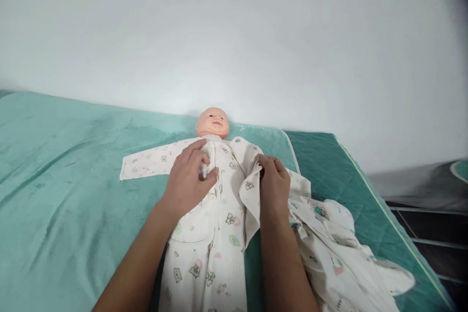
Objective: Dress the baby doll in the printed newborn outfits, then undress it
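Observation:
A baby doll (212, 123) lies face up on a green blanket, dressed in a white footless-looking romper (228, 219) printed with small bears. Over the romper is an open white baby jacket (144, 162) with a similar print, its left sleeve stretched out flat. My left hand (188, 175) rests on the jacket's left front at the doll's chest, thumb and fingers apart. With fingers pinched, my right hand (275, 178) holds the edge of the jacket's right front, which is lifted and folded away from the romper. The romper's lower end runs out of view.
A crumpled white printed cloth (340, 253) lies to the right, beside my right forearm. Under everything are a green blanket (73, 156) and a darker quilted mat (318, 156) with an edge at the right. A white wall (234, 39) stands behind.

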A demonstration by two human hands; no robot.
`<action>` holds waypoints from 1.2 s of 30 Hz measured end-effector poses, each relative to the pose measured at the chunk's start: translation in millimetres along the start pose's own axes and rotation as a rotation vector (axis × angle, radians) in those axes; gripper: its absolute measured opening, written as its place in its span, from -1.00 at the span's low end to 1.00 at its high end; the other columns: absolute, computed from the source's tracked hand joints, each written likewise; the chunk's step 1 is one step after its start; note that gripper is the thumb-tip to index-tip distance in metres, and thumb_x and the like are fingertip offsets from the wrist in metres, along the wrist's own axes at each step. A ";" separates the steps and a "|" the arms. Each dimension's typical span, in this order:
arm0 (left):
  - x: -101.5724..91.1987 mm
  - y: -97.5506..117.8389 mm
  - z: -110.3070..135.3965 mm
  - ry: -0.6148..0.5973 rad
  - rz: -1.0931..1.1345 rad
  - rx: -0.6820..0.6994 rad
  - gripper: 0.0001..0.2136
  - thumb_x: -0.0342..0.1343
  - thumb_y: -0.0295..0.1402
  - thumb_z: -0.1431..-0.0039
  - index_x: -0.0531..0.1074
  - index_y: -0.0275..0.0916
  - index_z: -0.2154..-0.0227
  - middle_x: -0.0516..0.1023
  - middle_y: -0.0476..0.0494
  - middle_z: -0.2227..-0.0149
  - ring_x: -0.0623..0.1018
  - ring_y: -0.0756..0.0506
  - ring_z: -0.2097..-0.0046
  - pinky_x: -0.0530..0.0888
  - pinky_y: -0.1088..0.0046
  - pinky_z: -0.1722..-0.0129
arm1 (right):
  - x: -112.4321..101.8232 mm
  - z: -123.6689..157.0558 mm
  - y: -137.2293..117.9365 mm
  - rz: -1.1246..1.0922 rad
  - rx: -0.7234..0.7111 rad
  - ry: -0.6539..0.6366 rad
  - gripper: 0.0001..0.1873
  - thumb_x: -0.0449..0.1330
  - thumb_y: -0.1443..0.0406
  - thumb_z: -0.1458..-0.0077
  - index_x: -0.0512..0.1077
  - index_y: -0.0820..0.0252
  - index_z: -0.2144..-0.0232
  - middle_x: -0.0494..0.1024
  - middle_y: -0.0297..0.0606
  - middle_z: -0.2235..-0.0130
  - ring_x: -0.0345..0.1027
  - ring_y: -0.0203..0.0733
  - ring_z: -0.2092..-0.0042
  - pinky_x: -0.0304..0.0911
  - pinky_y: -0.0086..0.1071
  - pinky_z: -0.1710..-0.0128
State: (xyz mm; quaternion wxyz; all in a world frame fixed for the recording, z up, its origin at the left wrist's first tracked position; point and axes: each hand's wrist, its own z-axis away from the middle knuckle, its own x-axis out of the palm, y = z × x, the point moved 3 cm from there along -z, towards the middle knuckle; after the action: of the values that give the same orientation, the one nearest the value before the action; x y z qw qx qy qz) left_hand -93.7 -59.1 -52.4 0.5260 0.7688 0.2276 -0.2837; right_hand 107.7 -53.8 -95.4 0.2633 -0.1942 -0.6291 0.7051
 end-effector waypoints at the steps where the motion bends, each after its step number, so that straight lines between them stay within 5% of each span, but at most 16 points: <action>1: 1.7 1.3 0.0 0.012 -0.013 0.000 -0.92 0.11 -0.37 -0.24 0.29 -0.14 0.31 0.38 -0.16 -0.28 0.39 -0.22 -0.30 0.38 0.07 -0.23 | 1.4 -0.8 1.3 0.043 -0.016 -0.019 -0.74 0.26 0.11 0.02 0.32 0.13 0.50 0.27 -0.48 0.53 0.12 -0.31 0.47 0.12 -0.39 0.43; 6: -6.4 -3.5 -2.1 0.079 0.047 0.011 -0.92 0.07 -0.40 -0.23 0.28 -0.15 0.36 0.50 -0.11 -0.17 0.50 -0.16 -0.18 0.46 0.19 -0.13 | 4.9 0.2 1.9 0.244 -0.134 -0.084 -0.63 0.32 0.11 0.04 0.44 0.14 0.19 0.51 -0.32 0.28 0.39 -0.19 0.26 0.27 -0.31 0.22; 9: -37.0 -33.4 -3.3 0.176 0.009 -0.134 -0.91 0.06 -0.38 -0.21 0.26 -0.14 0.38 0.55 -0.09 -0.12 0.57 -0.16 -0.07 0.50 0.20 -0.07 | -1.3 -5.0 3.6 0.256 -0.151 -0.102 -0.56 0.28 0.23 0.06 0.44 0.13 0.06 0.56 -0.23 0.16 0.46 -0.13 0.17 0.33 -0.26 0.17; 12: -77.2 -72.1 -0.5 0.332 -0.336 -0.348 -0.91 0.08 -0.40 -0.16 0.27 -0.15 0.41 0.55 -0.16 -0.13 0.51 -0.31 -0.16 0.45 0.02 -0.11 | -14.6 -12.2 1.2 0.170 -0.266 0.017 -0.55 0.19 0.34 0.11 0.46 0.13 0.08 0.56 -0.19 0.03 0.47 -0.08 0.03 0.36 -0.20 0.08; 15: -92.5 -91.3 2.1 0.419 -0.437 -0.451 -0.95 0.08 -0.36 -0.19 0.31 -0.15 0.36 0.54 -0.21 -0.15 0.48 -0.37 -0.19 0.44 -0.07 -0.11 | -19.0 -9.5 -3.9 0.087 -0.404 0.102 -0.60 0.19 0.34 0.06 0.45 0.13 0.10 0.53 -0.18 -0.08 0.42 -0.04 -0.12 0.33 -0.11 -0.08; 18: -70.3 -81.4 -2.7 0.374 -0.302 -0.264 -0.92 0.07 -0.30 -0.26 0.39 -0.14 0.25 0.51 -0.15 -0.19 0.48 -0.27 -0.21 0.44 0.03 -0.17 | -3.0 4.0 -6.5 0.148 -0.413 -0.094 -0.60 0.25 0.23 -0.08 0.45 0.07 -0.01 0.48 -0.17 -0.18 0.35 -0.02 -0.21 0.26 -0.05 -0.20; 21: -33.3 -66.5 -9.7 0.172 -0.187 -0.036 -0.80 0.01 -0.26 -0.34 0.44 -0.13 0.06 0.49 -0.13 -0.20 0.45 -0.18 -0.23 0.41 0.13 -0.23 | 16.7 18.4 -4.9 0.199 -0.365 -0.414 -0.52 0.27 0.17 -0.13 0.43 -0.03 -0.12 0.40 -0.24 -0.28 0.25 -0.03 -0.30 0.17 -0.05 -0.30; 24: -13.4 -68.5 -12.9 0.060 -0.216 0.062 -0.68 -0.13 -0.31 -0.41 0.44 -0.11 -0.08 0.47 -0.13 -0.21 0.40 -0.18 -0.27 0.34 0.09 -0.29 | 22.5 20.1 -1.8 0.188 -0.357 -0.549 -0.60 0.24 0.25 -0.12 0.51 -0.04 -0.04 0.38 -0.31 -0.31 0.17 -0.05 -0.36 0.05 -0.08 -0.38; 31: -20.3 -92.5 -14.2 -0.008 -0.372 0.025 -0.55 -0.16 -0.44 -0.35 0.36 -0.06 -0.23 0.43 -0.09 -0.27 0.40 -0.20 -0.26 0.33 0.08 -0.26 | 3.5 -11.6 19.2 0.261 -0.273 -0.380 -0.42 0.05 0.43 0.10 0.62 0.09 0.05 0.54 -0.29 -0.18 0.32 -0.04 -0.28 0.08 -0.02 -0.37; 36: -38.0 -101.2 -14.4 0.125 -0.486 -0.156 -0.57 -0.12 -0.45 -0.29 0.45 -0.09 -0.15 0.55 -0.12 -0.15 0.52 -0.24 -0.13 0.45 0.17 -0.08 | -26.2 -28.9 15.5 0.403 -0.503 0.081 -0.45 -0.01 0.41 -0.01 0.59 0.21 0.01 0.54 -0.16 -0.16 0.37 0.01 -0.24 0.19 0.04 -0.30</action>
State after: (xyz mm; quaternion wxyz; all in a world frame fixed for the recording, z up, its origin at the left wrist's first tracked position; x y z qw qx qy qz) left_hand -184.4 -12.9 -91.4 0.4851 0.6646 0.4590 -0.3351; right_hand 143.8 -48.4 -116.1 0.0871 -0.4017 -0.7216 0.5571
